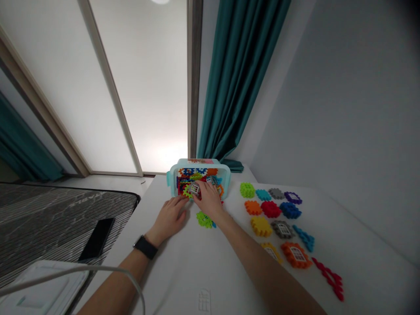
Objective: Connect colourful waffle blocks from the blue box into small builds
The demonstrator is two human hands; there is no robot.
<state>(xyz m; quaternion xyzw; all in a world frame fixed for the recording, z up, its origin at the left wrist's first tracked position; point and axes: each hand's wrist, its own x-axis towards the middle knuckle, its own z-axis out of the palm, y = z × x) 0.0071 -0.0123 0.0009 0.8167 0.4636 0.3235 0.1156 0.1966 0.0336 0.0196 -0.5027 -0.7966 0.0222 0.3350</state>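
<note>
A mint-rimmed clear plastic box [226, 174] stands at the far end of the white table and holds many gear-edged building pieces. My right hand [210, 201] reaches over its near side, fingers closed on a grey window piece [194, 188]. Just beside that lies a lime green piece [187, 191] inside the box. My left hand [169, 220] rests at the box's near left corner, thumb apart and fingers stretched toward the rim; its fingertips are partly hidden. Between my forearms, a lime green gear piece [204, 219] lies on the table with a bit of blue beside it.
On the right of the table [183, 275] lie sorted pieces: a red stack [271, 209], an orange window stack [296, 255] and a red strip [330, 278]. A white lid [46, 284], a cable [98, 267] and a black phone [97, 238] are at the left.
</note>
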